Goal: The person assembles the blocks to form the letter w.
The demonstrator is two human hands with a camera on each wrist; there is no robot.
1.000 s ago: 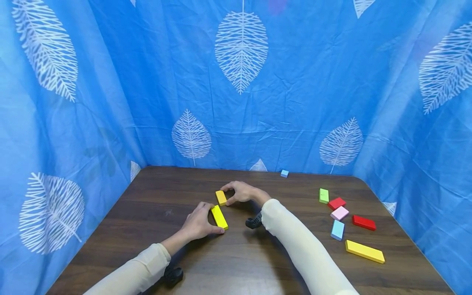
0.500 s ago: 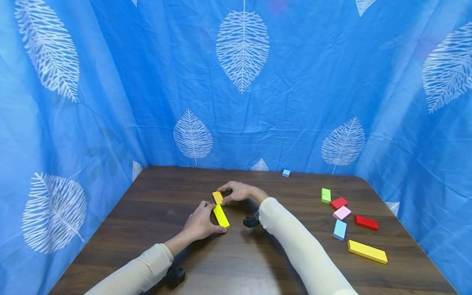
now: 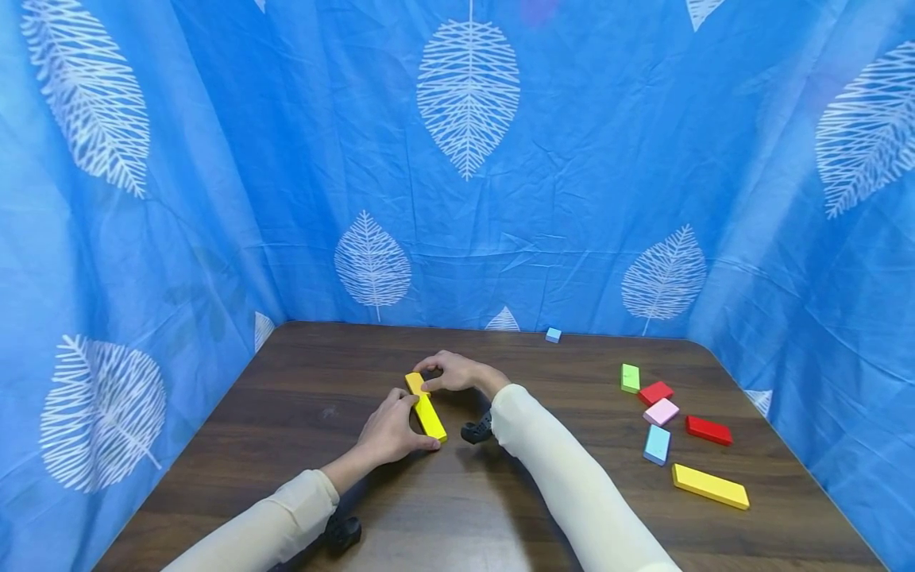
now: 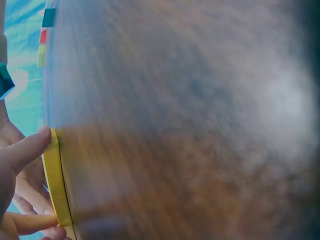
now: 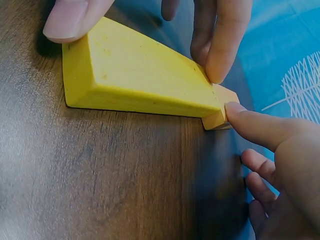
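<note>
In the head view my left hand [image 3: 388, 429] holds a bright yellow block [image 3: 431, 419] lengthwise, thumb at the near end and fingers at the far end. A shorter orange-yellow block [image 3: 414, 382] lies end to end with it, touching or nearly so. My right hand [image 3: 456, 372] pinches this shorter block from the right. The right wrist view gives a close look at the yellow block [image 5: 145, 70] flat on the table, with the orange-yellow block [image 5: 215, 120] at its far end under my right thumb. The left wrist view shows the yellow block [image 4: 57, 180] edge-on.
On the right of the brown table [image 3: 500, 508] lie a green block [image 3: 630, 378], two red blocks [image 3: 708, 430], a pink block [image 3: 661, 411], a light blue block [image 3: 657, 445] and a long yellow block [image 3: 710, 486]. A small blue block [image 3: 554, 335] sits by the back curtain [image 3: 457, 238].
My right hand has moved left with the orange-yellow block, bringing it in line with the far end of the yellow block. My left hand has barely moved.
</note>
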